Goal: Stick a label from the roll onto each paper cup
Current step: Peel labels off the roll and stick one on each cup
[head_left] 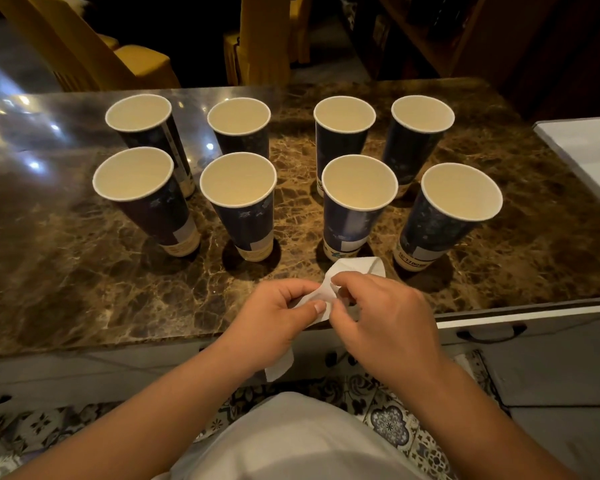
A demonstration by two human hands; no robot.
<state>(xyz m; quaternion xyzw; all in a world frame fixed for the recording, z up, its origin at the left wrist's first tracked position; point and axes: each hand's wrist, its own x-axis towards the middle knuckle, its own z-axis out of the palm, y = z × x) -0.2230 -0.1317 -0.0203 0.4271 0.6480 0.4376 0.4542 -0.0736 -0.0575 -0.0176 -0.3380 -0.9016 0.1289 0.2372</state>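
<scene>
Label strip [355, 268]: white, curled, held low in the centre of the frame over the worktop's near edge; one end loops up towards the cups, the other hangs below the left hand, probably so a label can be peeled free.
Left hand [278, 315]: fingers curled, thumb pressing the strip, seemingly to steady the backing.
Right hand [381, 306]: fingertips pinching the strip just beside the left thumb, likely picking at a label's edge.
Paper cups [238, 188]: eight, upright, open mouths up, in two rows of four across the middle, spaced apart, so each side is reachable.
Worktop [84, 271]: dark marbled stone, glossy.
Chairs [132, 60]: yellow, upper left, behind.
</scene>
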